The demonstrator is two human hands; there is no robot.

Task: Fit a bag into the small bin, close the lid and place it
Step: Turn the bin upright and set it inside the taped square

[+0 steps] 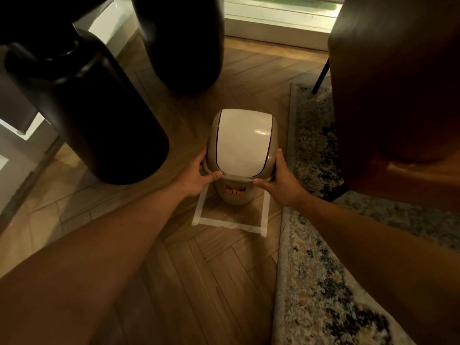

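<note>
Reaching forward over the herringbone wood floor (199, 282), I see my left hand (196, 179) and right hand (281, 185) both clamped on the rim of the small bin (235, 195), one on each side, thumbs pressed along the near edge; the bin is beige with an orange-and-black label on its front, and its white swing lid (240, 143) sits closed. It stands upright within a square of white tape (224, 224) on the floor; a patterned rug (313, 282) lies just to the right, large dark vases (87, 108) beyond on the left.
</note>
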